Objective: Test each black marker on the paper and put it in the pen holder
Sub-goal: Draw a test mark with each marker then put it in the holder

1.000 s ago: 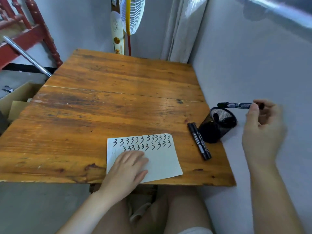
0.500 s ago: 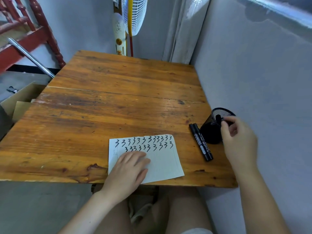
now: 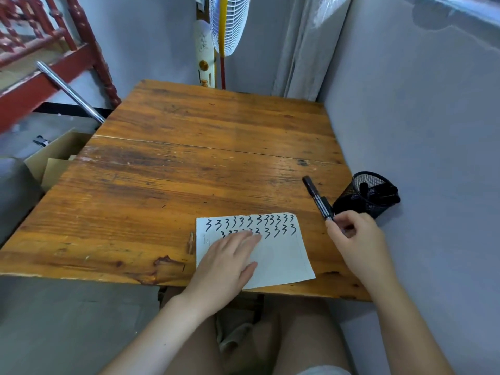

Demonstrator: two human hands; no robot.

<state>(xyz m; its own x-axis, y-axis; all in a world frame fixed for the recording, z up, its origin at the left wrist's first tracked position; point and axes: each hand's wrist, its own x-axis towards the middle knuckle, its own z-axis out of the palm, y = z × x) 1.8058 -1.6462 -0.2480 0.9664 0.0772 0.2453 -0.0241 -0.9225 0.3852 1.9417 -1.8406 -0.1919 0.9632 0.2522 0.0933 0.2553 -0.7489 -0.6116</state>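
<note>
Markers sit dark inside the mesh holder [image 3: 371, 194] at the right of the frame, tight against the grey wall at the tabletop [image 3: 211, 147] edge. Right hand [image 3: 354, 239] pinches one black marker [image 3: 318, 197], its far end tilted toward upper left. Left hand [image 3: 230, 262] presses flat, fingers released, on the paper [image 3: 281, 255], whose bottom corner nears the front edge. Bare wood fills the frame's upper half.

Location type: a room in a private home. Indicators: a worn wooden counter [image 3: 216, 147] set into a corner of grey plastered walls; a white standing fan [image 3: 227, 23] behind it; a curtain [image 3: 303, 44] alongside; red turned-wood furniture [image 3: 40, 50] at left; an open cardboard box [image 3: 54, 158] on the floor.
</note>
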